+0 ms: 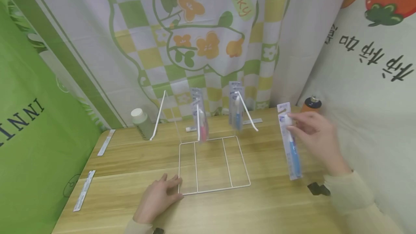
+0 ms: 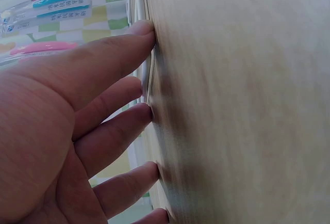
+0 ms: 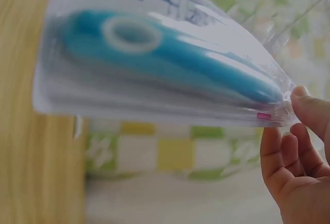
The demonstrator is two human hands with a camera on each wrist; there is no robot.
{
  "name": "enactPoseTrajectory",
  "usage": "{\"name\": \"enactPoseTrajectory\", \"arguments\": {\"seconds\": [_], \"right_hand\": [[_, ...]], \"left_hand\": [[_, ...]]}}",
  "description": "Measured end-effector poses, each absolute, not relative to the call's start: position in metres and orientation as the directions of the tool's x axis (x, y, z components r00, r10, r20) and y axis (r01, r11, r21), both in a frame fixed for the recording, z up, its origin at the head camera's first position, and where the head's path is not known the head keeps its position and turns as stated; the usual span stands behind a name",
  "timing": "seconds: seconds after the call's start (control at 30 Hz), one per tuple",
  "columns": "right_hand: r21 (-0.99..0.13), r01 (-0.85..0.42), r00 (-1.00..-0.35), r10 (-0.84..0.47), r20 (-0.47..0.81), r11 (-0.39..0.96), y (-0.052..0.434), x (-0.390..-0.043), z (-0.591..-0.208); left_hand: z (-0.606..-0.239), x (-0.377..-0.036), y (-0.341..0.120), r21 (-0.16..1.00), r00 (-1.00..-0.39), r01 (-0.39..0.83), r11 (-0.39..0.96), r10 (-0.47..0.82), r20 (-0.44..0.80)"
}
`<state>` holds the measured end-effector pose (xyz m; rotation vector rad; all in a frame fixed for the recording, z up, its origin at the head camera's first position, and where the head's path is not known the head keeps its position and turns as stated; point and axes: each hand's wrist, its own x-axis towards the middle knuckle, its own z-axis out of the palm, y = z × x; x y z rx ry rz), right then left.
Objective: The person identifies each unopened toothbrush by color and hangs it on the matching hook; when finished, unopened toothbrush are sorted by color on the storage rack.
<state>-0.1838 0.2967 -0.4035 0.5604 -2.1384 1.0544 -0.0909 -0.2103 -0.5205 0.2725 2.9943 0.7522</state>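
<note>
The right hand (image 1: 313, 133) pinches a blue toothbrush pack (image 1: 290, 143) near its top, thumb and fingertips (image 3: 309, 108) closed on the upper edge of the card, so the pack hangs upright above the right side of the table (image 1: 276, 205), well apart from the rack (image 1: 212, 163). Held by its top like that, the hang-hole end stays up, which looks to suit the hooks. The left hand (image 1: 159, 198) lies flat on the wood, fingers straight and spread, fingertips (image 2: 142, 33) pressing against the near-left corner of the rack's white wire base; judging by that, it is there to steady the light frame. The rack is thin white wire, a flat rectangle split into three bays, with slim prongs rising at the back. On them hang a pink pack (image 1: 201, 118) and another blue pack (image 1: 236, 109), both clear blister on glossy card. The held pack is the same: shiny plastic over a smooth blue handle with a pale ring grip. The table is pale wood-grain laminate, matte. A grey-green bottle (image 1: 141, 122) with a white cap stands back left, an orange bottle (image 1: 311, 104) back right.
</note>
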Motion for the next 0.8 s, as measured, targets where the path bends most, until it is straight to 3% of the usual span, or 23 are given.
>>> {"name": "enactPoseTrajectory", "arguments": {"seconds": [0.23,0.43,0.6,0.8], "right_hand": [[-0.495,-0.762,-0.58,-0.099,0.809,0.418,0.254,-0.147,-0.381],[-0.403,-0.863,-0.459,-0.14,0.877,0.303,0.228,-0.124,-0.364],[-0.406,-0.892,-0.437,-0.149,0.887,0.199,0.216,-0.116,-0.361],[-0.395,-0.89,-0.433,-0.152,0.888,0.228,0.211,-0.119,-0.365]], "left_hand": [[-0.521,-0.091,-0.21,0.47,-0.984,0.16,0.868,0.181,0.0],[-0.52,-0.092,-0.21,0.465,-0.983,0.165,0.87,0.184,0.004],[-0.52,-0.092,-0.21,0.465,-0.983,0.165,0.87,0.183,0.005],[-0.522,-0.092,-0.21,0.464,-0.982,0.171,0.869,0.188,0.009]]}}
